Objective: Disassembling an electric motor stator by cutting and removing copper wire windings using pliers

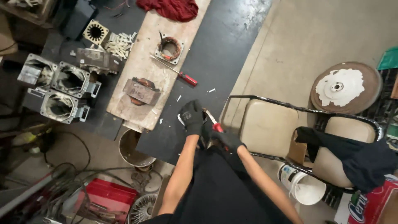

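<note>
Black-gloved left hand (192,117) presses fingers closed over a small metal part (181,120) on the dark surface (215,54) — right hand (226,139) grips a red-handled screwdriver (213,123), tip under left fingers

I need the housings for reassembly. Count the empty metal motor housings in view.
3, clustered at the table's left edge: one far left, one beside it, one below them. Others may lie outside the view.

Even, soft daylight from my upper right; glare on the dark tabletop (253,16), left corners dim, edges slightly bent.
</note>
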